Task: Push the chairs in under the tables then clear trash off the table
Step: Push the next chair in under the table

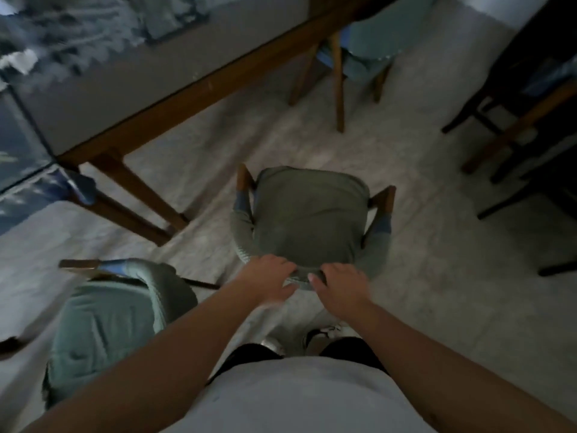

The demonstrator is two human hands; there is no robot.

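Note:
A grey-green padded chair [307, 214] with wooden arms stands on the pale floor in the middle of the view, away from the wooden table [175, 101] at the upper left. My left hand [267, 276] and my right hand [340, 284] both grip the top of its backrest, side by side. A second chair [103, 326] of the same kind sits at the lower left, beside the table's leg. A third, bluer chair [362, 48] is tucked at the table's far side. Blurred papers or cloths [56, 42] lie on the tabletop.
Dark chair and table legs [512, 145] stand at the right edge. Open pale floor lies between the gripped chair and the table. My feet show just below my hands. The picture is dim and motion-blurred.

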